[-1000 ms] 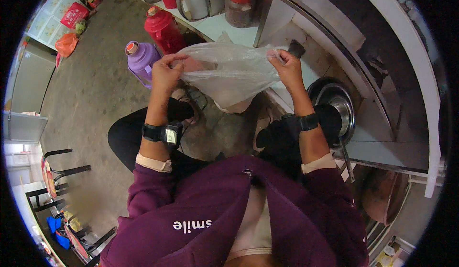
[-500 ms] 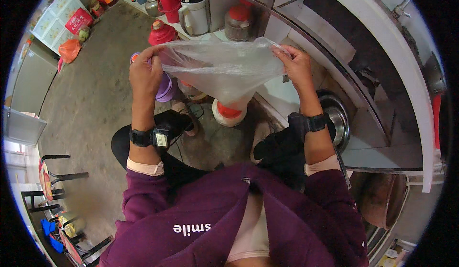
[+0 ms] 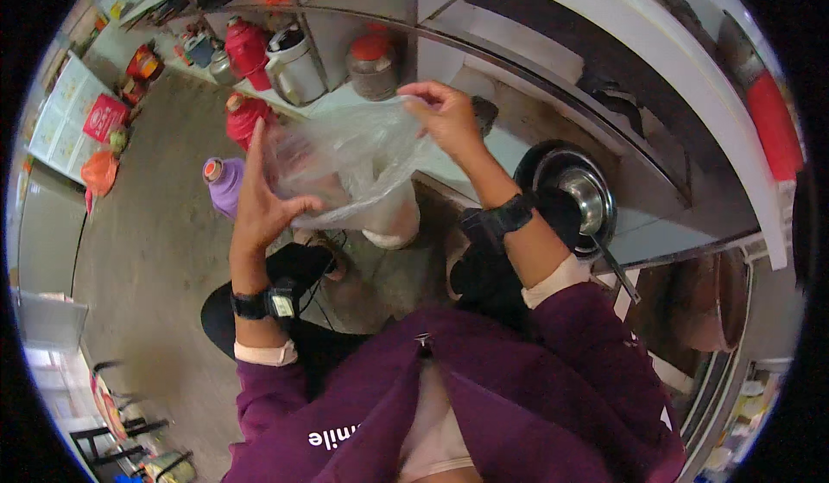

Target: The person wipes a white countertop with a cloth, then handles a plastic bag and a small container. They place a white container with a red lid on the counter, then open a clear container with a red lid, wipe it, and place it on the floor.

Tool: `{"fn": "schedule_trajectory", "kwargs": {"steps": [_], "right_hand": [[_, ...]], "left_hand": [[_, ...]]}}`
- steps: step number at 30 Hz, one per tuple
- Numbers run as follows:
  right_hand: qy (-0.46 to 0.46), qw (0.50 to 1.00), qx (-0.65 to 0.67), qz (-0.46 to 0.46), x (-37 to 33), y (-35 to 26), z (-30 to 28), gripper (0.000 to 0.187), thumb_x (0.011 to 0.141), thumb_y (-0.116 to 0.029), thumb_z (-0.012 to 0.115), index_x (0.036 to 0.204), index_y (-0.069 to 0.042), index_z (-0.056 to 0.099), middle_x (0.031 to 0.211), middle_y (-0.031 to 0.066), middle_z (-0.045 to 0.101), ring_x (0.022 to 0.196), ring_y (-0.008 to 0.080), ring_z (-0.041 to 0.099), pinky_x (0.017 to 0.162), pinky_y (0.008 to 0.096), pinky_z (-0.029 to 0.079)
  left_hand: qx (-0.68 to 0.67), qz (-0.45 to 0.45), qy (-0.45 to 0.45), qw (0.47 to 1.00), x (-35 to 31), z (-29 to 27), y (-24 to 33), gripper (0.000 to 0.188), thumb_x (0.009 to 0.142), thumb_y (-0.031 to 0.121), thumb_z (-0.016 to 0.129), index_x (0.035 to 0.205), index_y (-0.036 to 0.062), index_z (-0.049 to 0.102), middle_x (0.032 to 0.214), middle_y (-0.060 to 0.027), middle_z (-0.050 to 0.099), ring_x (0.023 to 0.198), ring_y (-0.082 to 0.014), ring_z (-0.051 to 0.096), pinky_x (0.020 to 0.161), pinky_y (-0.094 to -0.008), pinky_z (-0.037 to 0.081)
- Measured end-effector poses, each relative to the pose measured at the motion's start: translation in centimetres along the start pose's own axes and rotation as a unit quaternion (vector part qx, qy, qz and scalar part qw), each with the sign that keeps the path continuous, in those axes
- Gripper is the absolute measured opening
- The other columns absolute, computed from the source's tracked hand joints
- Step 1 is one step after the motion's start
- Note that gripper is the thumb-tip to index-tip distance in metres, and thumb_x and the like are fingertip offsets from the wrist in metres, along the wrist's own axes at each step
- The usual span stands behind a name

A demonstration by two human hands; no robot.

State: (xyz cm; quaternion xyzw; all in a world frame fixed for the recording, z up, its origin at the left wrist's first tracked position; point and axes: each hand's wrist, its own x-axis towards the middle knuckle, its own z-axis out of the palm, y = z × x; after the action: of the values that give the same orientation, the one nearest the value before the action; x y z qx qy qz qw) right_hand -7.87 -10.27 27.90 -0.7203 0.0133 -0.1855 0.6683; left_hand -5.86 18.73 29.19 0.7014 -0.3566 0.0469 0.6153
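A clear plastic bag (image 3: 337,155) spreads between my two hands above the floor, its mouth held wide. My right hand (image 3: 451,124) pinches the bag's rim at its upper right corner, finger and thumb together. At the bag's left side, my left hand (image 3: 263,193) has its fingers stretched upward and the thumb apart, touching the plastic rather than closing on it. Below and partly behind the bag, a whitish round container (image 3: 393,224) stands on the floor between my feet; the film hides its top.
Left of the bag are a purple thermos (image 3: 226,182) and a red thermos (image 3: 245,118). Behind it, a white jug (image 3: 294,66) and a red-lidded jar (image 3: 373,66) stand along the shelving. Right of my right forearm lies a metal basin (image 3: 587,193).
The bag has gone from stretched taut to wider and looser. My left hand has let go of its pinch and spread its fingers. The view has turned to the right.
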Motion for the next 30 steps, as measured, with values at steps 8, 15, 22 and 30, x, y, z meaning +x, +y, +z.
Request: {"fn": "schedule_trajectory", "kwargs": {"steps": [8, 15, 22, 30], "right_hand": [[0.086, 0.990, 0.110, -0.023, 0.3, 1.1, -1.5, 0.014, 0.083, -0.005, 0.064, 0.096, 0.000, 0.067, 0.082, 0.0027, 0.063, 0.063, 0.0077, 0.057, 0.052, 0.0244, 0.051], [0.110, 0.977, 0.182, -0.008, 0.0, 1.7, -2.4, 0.015, 0.085, -0.004, 0.065, 0.099, 0.002, 0.065, 0.089, 0.0062, 0.066, 0.075, 0.0123, 0.063, 0.061, 0.0277, 0.054], [0.073, 0.971, 0.228, 0.019, -0.2, 1.9, -0.5, 0.018, 0.085, -0.004, 0.065, 0.101, 0.003, 0.063, 0.091, 0.0086, 0.066, 0.078, 0.0167, 0.064, 0.069, 0.0308, 0.056], [0.107, 0.961, 0.256, 0.027, -0.3, 1.5, -2.5, 0.016, 0.087, -0.003, 0.062, 0.102, 0.003, 0.060, 0.098, 0.0108, 0.065, 0.088, 0.0211, 0.065, 0.074, 0.0343, 0.056]], "left_hand": [[0.237, -0.074, -0.103, 0.963, -1.9, -1.9, -1.6, 0.073, 0.060, 0.038, 0.085, 0.119, 0.0022, 0.061, 0.106, -0.0147, 0.061, 0.099, -0.0324, 0.058, 0.087, -0.0375, 0.046], [0.414, -0.021, -0.162, 0.895, -2.0, -1.3, -2.1, 0.044, 0.069, 0.035, 0.078, 0.090, -0.0012, 0.064, 0.089, -0.0131, 0.053, 0.085, -0.0260, 0.054, 0.075, -0.0375, 0.044], [0.090, -0.063, -0.056, 0.992, 0.2, 2.6, -4.6, 0.025, 0.082, 0.018, 0.060, 0.104, 0.0069, 0.064, 0.125, -0.0077, 0.055, 0.113, -0.0210, 0.048, 0.099, -0.0363, 0.037], [-0.147, -0.144, 0.041, 0.978, 1.6, 5.4, -5.5, 0.072, 0.075, 0.031, 0.074, 0.132, 0.0052, 0.038, 0.120, -0.0078, 0.048, 0.108, -0.0189, 0.048, 0.095, -0.0353, 0.040]]}}
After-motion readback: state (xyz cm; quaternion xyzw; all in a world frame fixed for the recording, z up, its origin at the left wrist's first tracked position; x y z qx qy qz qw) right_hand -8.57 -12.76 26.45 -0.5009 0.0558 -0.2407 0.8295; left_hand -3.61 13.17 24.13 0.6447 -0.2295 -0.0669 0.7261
